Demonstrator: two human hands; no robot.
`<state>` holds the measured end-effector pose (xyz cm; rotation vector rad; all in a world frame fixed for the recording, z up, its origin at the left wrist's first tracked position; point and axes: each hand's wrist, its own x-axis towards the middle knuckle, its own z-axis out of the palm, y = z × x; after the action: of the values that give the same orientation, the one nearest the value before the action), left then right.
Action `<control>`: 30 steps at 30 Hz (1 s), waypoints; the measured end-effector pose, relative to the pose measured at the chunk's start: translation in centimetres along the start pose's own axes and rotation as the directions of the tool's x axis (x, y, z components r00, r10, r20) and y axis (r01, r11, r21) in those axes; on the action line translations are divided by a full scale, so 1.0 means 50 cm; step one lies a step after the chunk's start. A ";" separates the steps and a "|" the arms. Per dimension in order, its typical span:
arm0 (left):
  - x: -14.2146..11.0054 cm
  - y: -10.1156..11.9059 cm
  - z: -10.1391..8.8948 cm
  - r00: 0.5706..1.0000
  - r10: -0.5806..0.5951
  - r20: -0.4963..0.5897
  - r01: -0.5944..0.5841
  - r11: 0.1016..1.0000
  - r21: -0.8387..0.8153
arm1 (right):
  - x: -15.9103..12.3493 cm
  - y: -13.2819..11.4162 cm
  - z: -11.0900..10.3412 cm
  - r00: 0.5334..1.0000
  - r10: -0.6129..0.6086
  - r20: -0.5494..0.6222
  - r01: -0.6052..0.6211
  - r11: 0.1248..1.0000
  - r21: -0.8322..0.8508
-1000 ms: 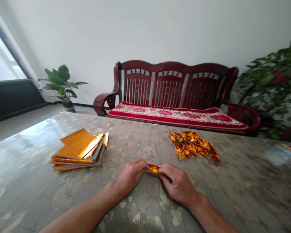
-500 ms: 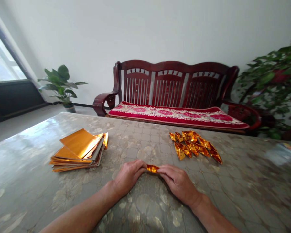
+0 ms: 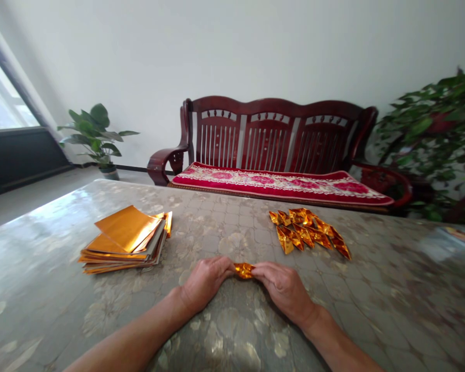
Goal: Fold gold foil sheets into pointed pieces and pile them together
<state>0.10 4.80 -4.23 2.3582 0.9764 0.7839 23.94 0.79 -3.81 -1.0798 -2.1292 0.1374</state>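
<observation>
Foil strip (image 3: pixel 244 270) pinched between left hand (image 3: pixel 206 282), right hand (image 3: pixel 283 290), fingers (image 3: pixel 261 271) clamped; little change on my feed; folded pieces (image 3: pixel 308 232), sheet stack (image 3: pixel 124 240) on tabletop (image 3: pixel 225 227).

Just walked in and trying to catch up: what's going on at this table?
A person is holding a folded gold foil strip between their left hand and right hand, over a marble-patterned table. To the left of the hands lies a stack of gold foil sheets; to the right, a cluster of folded gold foil pieces.
</observation>
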 end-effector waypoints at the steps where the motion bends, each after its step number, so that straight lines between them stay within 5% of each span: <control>1: 0.000 0.000 0.000 1.000 0.005 0.003 -0.005 1.000 -0.015 | 0.000 0.000 0.000 1.000 0.002 -0.003 -0.002 1.000 0.003; 30: 0.002 0.013 0.026 0.996 -0.085 0.001 0.083 0.976 -0.202 | -0.009 -0.008 0.024 0.997 0.021 -0.077 -0.028 0.995 -0.099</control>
<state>1.32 4.18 -4.75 2.1284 0.9457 0.8194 23.09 0.45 -4.77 -1.1516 -2.0742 0.0009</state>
